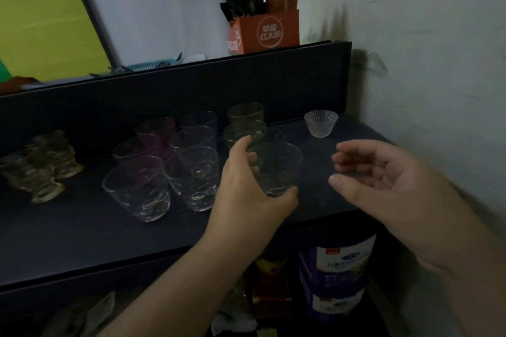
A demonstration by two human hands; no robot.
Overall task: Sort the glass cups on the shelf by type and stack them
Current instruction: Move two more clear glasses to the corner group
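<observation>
Left hand point(246, 189) wrapped round a clear glass cup point(276, 169) on the dark shelf point(82, 232), thumb low at the front of the cup, fingers point(241, 145) curled round its far side. Cup stood upright, near the front edge of the shelf, a bit right of the middle. Right hand point(388, 178) hung in the air just to the right of that cup, not touching it, palm turned toward it, fingers loosely bent and holding nothing. Just left of the held cup, two rows of clear wavy cups point(191, 175) side by side, front to back, with a purple cup point(157, 128) at the back of the left row. Behind the left hand, two greenish cups point(245, 123), one behind the other, the near one partly hidden by the fingers. Far right at the back, a small ribbed glass cup point(321, 123) all alone, well apart from the rest. Far left, some thick bumpy glasses point(41, 167) bunched together, too blurry to count. Up on the shelf above, an orange box point(267, 33) with dark packets sticking out. Down below the shelf, a white and purple tin point(336, 276) and some bags, too dark to make out
</observation>
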